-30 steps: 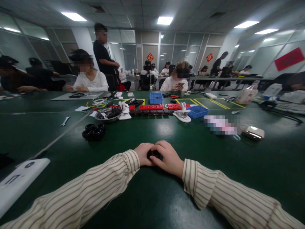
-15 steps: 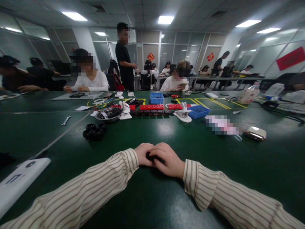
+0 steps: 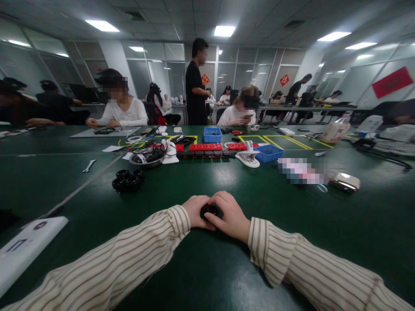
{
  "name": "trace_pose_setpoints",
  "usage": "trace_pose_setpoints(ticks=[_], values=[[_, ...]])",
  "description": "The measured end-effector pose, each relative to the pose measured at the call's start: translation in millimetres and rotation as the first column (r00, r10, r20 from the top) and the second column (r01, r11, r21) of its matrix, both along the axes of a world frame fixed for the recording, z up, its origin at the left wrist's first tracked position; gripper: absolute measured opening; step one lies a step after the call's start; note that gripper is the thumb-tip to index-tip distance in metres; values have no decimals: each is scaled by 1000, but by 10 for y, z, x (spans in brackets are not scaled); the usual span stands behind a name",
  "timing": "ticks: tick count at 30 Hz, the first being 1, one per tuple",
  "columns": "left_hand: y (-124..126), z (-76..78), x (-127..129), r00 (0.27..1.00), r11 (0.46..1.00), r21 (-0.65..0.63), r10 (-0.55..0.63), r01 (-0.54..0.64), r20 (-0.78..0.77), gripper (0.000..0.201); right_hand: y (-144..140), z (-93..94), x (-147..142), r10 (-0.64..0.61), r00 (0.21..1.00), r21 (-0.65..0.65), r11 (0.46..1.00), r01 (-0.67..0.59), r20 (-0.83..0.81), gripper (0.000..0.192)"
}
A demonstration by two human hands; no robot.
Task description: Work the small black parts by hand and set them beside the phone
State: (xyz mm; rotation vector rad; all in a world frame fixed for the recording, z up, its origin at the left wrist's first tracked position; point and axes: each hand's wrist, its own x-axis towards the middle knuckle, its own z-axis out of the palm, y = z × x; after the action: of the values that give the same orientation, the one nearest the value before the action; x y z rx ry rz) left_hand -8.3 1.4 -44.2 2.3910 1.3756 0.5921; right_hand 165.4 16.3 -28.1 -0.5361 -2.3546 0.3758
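Note:
A small round black part (image 3: 211, 211) sits between both my hands on the green table (image 3: 207, 268). My left hand (image 3: 196, 211) cups its left side and my right hand (image 3: 231, 217) wraps its right side, fingers curled over the top. Most of the part is hidden by my fingers. Both forearms in striped sleeves rest on the table. A cluster of similar black round parts (image 3: 127, 180) lies to the far left of my hands.
A white device (image 3: 24, 251) lies at the near left edge. A wrench (image 3: 88, 165), a metal bowl (image 3: 146, 157), red and black blocks (image 3: 207, 149), two blue bins (image 3: 268, 152), a white clip stand (image 3: 248, 156) and a small silver case (image 3: 343, 182) lie farther out. Several people sit opposite; one stands.
My hands stay together on the black part; the fingers have shifted so more of it shows. The standing person in black has walked to the right behind the table.

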Motion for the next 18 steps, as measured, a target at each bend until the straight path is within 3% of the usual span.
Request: trace_pose_setpoints(ticks=[6, 13, 18], values=[[24, -41, -8, 998, 999, 43, 7, -4, -64, 33, -16, 27, -13, 80, 997, -4, 997, -80, 10, 7], [53, -68, -30, 996, 996, 45, -72, 74, -56, 24, -29, 54, -11, 266, 964, 60, 963, -264, -30, 17], [30, -23, -13, 995, 998, 37, -57, 60, -80, 29, -41, 74, 4, 236, 971, 78, 970, -232, -47, 17]])
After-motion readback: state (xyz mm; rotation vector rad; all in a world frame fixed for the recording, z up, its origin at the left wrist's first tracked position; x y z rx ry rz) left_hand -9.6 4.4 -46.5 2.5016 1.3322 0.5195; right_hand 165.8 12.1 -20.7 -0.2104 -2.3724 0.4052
